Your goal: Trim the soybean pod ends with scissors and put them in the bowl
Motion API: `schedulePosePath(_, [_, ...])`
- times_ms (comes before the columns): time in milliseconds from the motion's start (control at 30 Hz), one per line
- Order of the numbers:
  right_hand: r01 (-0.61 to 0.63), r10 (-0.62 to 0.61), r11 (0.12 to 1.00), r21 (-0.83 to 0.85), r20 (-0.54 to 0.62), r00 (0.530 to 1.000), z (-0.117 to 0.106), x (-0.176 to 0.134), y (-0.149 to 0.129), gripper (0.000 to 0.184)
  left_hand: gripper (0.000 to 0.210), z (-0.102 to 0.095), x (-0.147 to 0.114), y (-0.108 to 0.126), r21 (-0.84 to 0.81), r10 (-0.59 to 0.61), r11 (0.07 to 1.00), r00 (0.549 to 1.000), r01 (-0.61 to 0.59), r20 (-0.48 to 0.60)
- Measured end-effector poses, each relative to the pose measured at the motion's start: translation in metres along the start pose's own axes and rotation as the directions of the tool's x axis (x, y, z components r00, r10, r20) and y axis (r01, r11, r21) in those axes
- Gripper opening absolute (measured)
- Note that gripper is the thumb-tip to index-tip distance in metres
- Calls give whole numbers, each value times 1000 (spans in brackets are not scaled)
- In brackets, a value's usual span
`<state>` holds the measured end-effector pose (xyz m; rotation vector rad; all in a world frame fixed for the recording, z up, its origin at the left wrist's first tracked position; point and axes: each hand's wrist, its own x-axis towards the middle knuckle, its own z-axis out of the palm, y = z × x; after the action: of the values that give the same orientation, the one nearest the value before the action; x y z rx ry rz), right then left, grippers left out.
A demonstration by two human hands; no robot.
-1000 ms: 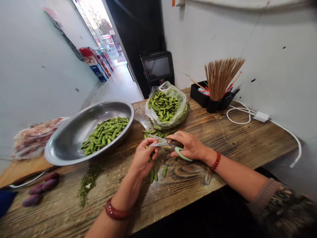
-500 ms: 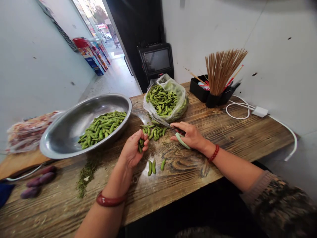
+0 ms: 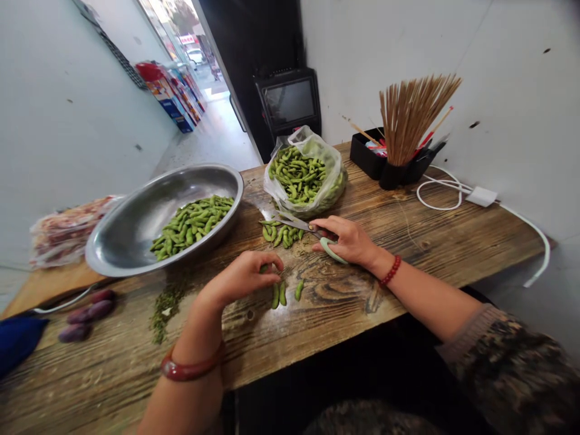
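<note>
My left hand point(image 3: 247, 275) is curled palm-down over the table. Green shows between its fingers, from soybean pods mostly hidden in the palm. Just beside its fingertips lie a few loose soybean pods point(image 3: 283, 293). My right hand point(image 3: 348, 241) grips a pair of scissors point(image 3: 330, 246) with pale green handles, their blades pointing left over a small pile of pods point(image 3: 283, 234). Behind the pile, an open clear plastic bag point(image 3: 334, 175) is full of pods. To the left, a large tilted steel basin point(image 3: 122, 226) holds more of them.
A heap of green trimmings point(image 3: 164, 311) and several purplish-red oval items point(image 3: 88, 317) lie at the left. Behind them, bagged food point(image 3: 72, 232) rests on a cutting board point(image 3: 54, 284). A black holder point(image 3: 393, 175) with bamboo skewers and a white cable point(image 3: 483, 196) are at right.
My left hand has turned palm-down and moved to the right and slightly toward the loose pods. My right hand stays in place with the scissors. The view has shifted slightly.
</note>
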<state>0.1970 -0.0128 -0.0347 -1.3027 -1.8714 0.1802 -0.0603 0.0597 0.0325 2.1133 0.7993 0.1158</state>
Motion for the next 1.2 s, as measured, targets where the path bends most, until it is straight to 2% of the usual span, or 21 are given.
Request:
schedulePosePath(167, [-13, 12, 1000, -9, -22, 1000, 1, 1, 2, 46, 26, 0, -11, 9, 42, 28, 998, 983, -37, 180])
schedulePosePath(300, [-33, 33, 999, 0, -23, 999, 0, 2, 2, 46, 22, 11, -5, 7, 152, 9, 987, 975, -43, 220])
schedulePosePath(400, [-32, 31, 999, -11, -17, 999, 0, 2, 2, 47, 10, 20, 5, -2, 183, 55, 980, 992, -75, 112])
schedulePosePath(500, [-22, 22, 1000, -16, -14, 1000, 0, 2, 1, 47, 3, 25, 14, -12, 164, 89, 984, 991, -72, -103])
schedulePosePath(567, [-22, 22, 1000, -12, -15, 1000, 0, 2, 1, 47, 6, 25, 18, -15, 49, 67, 997, 973, -57, -221])
schedulePosePath(633, [-18, 18, 1000, 2, -17, 1000, 1, 2, -1, 47, 13, 25, 20, -15, -197, -22, 980, 959, -36, -282])
schedulePosePath(667, [-13, 13, 1000, 13, -18, 1000, 1, 2, -1, 47, 16, 24, 19, -14, -350, -79, 936, 957, -24, -278])
schedulePosePath(733, [-4, 4, 999, 32, -12, 1000, 2, 2, -2, 47, 18, 23, 17, -11, -619, -154, 785, 964, -15, -218])
schedulePosePath(800, [-1, 1, 999, 40, -5, 1000, 3, 2, -2, 46, 16, 22, 15, -9, -773, -138, 634, 977, -37, -160])
schedulePosePath(867, [1, -1, 999, 46, 1, 1000, 3, 2, -1, 45, 16, 22, 14, -7, -841, -101, 536, 984, -70, -146])
schedulePosePath(967, [4, -5, 998, 63, 7, 1000, 4, 1, -1, 44, 17, 23, 14, -6, -886, -98, 454, 983, -92, -153])
schedulePosePath(1200, [35, -39, 997, 71, 51, 998, 2, 1, -16, 52, 25, 29, 18, -2, -897, -181, 417, 953, -148, -242])
